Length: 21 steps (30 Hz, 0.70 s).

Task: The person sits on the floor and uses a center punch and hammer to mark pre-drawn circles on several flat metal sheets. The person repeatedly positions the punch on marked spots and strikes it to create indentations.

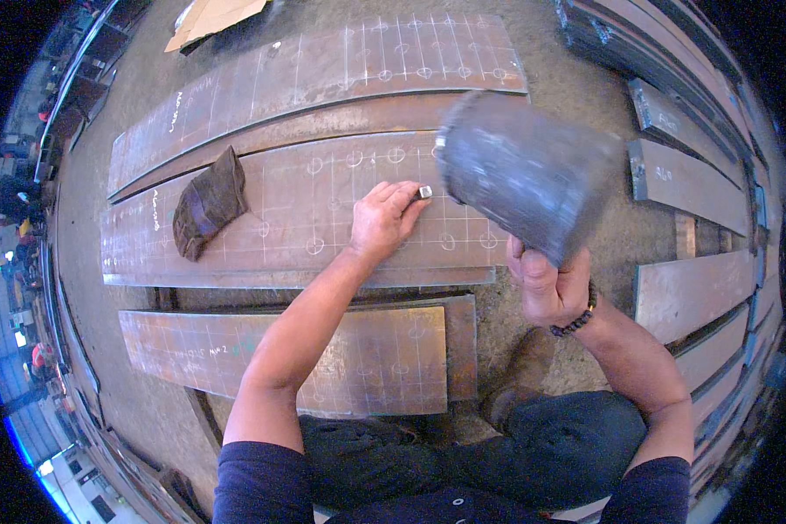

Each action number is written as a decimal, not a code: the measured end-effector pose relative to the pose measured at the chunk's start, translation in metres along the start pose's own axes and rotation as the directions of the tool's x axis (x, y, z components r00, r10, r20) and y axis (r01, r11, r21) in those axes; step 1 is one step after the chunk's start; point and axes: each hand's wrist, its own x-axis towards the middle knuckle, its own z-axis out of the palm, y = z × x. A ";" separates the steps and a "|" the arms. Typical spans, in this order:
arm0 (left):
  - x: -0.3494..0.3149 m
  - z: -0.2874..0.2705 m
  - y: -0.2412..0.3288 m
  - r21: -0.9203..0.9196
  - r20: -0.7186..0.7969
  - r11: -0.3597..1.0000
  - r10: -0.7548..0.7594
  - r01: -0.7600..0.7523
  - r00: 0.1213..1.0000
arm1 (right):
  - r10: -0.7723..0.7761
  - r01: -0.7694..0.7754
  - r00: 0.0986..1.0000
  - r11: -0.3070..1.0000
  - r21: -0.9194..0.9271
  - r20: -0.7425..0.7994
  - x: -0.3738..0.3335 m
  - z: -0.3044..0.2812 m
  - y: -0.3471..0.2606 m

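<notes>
A brown folded cloth item (210,205) lies on the left part of the middle marked plate (293,236), covering some of its white lines, and a piece of cardboard (214,19) rests on the floor (568,140) at the top; steel bars (694,293) are laid and stacked along the right side. A dark block-shaped tool (524,179), blurred and raised close to the camera, hides the right end of that plate. Three steel plates with white grid lines can be counted: the middle one, an upper marked plate (279,79) and a lower marked plate (375,367); there is one cloth item, one cardboard piece, one raised tool and one small square-ended metal piece (424,192). The hands are well apart. The left forearm reaches up and rightward across the lower plate, and the left hand (384,217) pinches the metal piece over the middle plate, its pale end showing; whether its far end touches cannot be told. The right hand (550,284), with a beaded bracelet (574,323) at its wrist, is clenched just below the tool, elbow bent outward, gripping it upright
</notes>
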 end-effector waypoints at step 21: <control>0.026 0.001 0.018 -0.418 0.227 0.600 -0.658 0.682 0.718 | 0.935 -0.930 0.317 0.272 0.249 0.162 -0.075 -0.027 0.054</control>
